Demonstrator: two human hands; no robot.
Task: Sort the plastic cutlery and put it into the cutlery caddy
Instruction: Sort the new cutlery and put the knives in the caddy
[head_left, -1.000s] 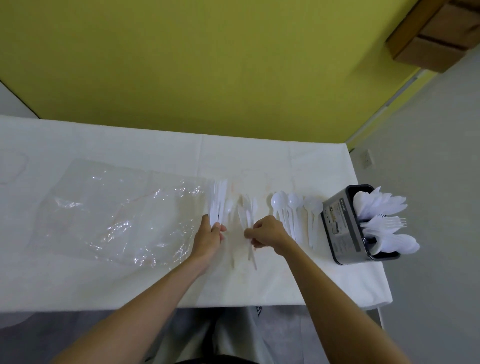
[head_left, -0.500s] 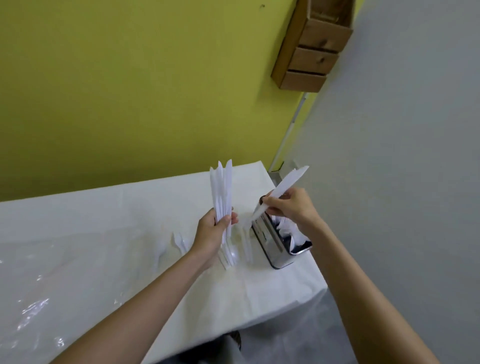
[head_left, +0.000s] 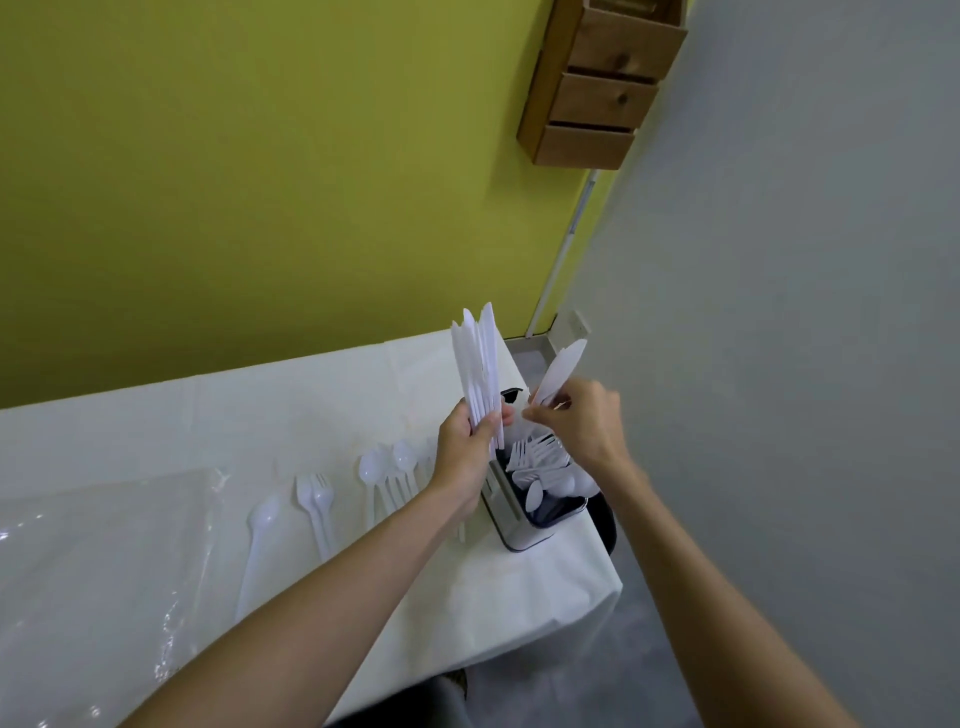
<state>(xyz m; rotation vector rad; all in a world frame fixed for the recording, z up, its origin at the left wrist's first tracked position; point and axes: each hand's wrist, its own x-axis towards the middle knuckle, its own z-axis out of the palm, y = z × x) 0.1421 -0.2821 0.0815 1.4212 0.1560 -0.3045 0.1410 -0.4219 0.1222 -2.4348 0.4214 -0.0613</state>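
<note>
My left hand grips a bunch of white plastic knives, blades pointing up, just left of the cutlery caddy. My right hand pinches a single white knife tilted up to the right, directly above the caddy. The grey caddy stands at the table's right end and holds white forks and spoons. On the tablecloth left of the caddy lie several white spoons, a fork with a spoon and a lone spoon.
A clear plastic bag lies on the white-covered table at the left. The table's right edge and front corner are just past the caddy. A wooden drawer box hangs on the yellow wall; a grey wall rises on the right.
Both hands lifted knives off the table and carried them right. My right hand with its single knife now hovers over the caddy, and my left hand's bunch has come up beside it.
</note>
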